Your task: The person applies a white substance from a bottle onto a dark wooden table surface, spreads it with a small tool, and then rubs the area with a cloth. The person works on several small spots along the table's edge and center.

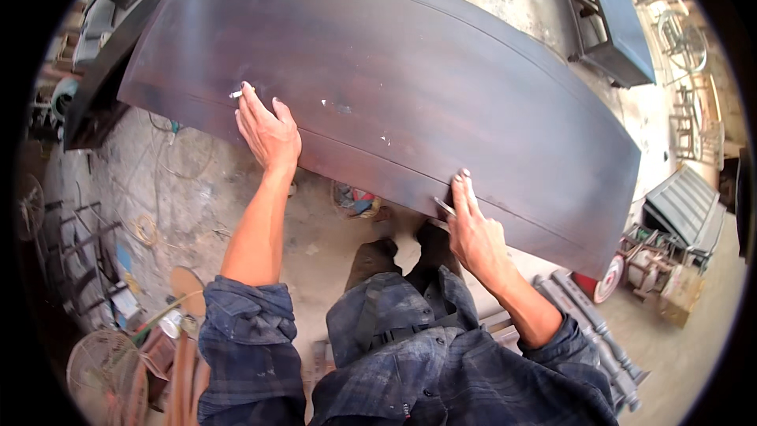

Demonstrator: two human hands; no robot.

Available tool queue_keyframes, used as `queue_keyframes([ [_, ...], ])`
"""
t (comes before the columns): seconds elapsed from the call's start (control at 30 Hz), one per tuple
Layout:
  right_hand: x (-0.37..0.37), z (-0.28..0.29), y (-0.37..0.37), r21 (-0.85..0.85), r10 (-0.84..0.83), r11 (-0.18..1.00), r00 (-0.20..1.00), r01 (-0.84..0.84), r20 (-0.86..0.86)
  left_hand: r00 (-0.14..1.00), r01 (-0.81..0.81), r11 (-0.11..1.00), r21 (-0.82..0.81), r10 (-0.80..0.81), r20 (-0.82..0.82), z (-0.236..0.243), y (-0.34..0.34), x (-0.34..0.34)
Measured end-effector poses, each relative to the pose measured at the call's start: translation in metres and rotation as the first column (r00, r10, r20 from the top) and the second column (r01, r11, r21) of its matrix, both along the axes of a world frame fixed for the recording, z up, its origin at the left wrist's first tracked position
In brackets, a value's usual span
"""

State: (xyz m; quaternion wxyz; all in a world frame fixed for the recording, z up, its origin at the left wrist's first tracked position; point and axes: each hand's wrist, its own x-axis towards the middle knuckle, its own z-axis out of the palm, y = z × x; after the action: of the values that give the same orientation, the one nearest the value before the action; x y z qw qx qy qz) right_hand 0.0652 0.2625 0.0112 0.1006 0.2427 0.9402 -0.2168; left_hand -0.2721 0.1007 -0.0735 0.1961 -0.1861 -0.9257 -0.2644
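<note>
As the head view looks down, a dark wooden panel (410, 79) runs its long axis from upper left to lower right ahead of the person. The left hand (268, 134) rests on its near edge toward the left end, grip closed on a small white piece (236, 95). The right hand (473, 233) sits further right on the same edge, fingers extended, pinching a thin metal tool (443, 206). Concrete floor (197, 189) lies below.

A brown cardboard box (680, 293) stands on the floor at the lower right of the frame, boxy and plain. No label, sign or screen can be made out clearly anywhere else.
</note>
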Motion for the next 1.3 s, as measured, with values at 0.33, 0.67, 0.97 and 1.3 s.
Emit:
queue_keyframes([
  [0.33,0.082,0.027,0.063,-0.023,-0.047,0.999,0.996,0.046,-0.070,0.992,-0.098,0.994,0.050,0.102,-0.074,-0.001,0.006,-0.002],
  [0.67,0.057,0.007,0.107,0.069,0.443,0.896,0.864,-0.440,-0.239,0.853,-0.518,0.854,0.052,0.510,0.112,-0.010,0.048,0.075],
  [0.97,0.031,0.001,0.125,0.061,0.596,0.795,0.758,-0.604,-0.264,0.854,-0.520,0.844,0.131,0.511,0.098,-0.001,0.056,0.098],
  [1.3,0.021,-0.007,0.129,0.105,0.677,0.728,0.686,-0.677,-0.267,0.866,-0.498,0.855,0.142,0.497,0.046,0.000,0.055,0.097],
])
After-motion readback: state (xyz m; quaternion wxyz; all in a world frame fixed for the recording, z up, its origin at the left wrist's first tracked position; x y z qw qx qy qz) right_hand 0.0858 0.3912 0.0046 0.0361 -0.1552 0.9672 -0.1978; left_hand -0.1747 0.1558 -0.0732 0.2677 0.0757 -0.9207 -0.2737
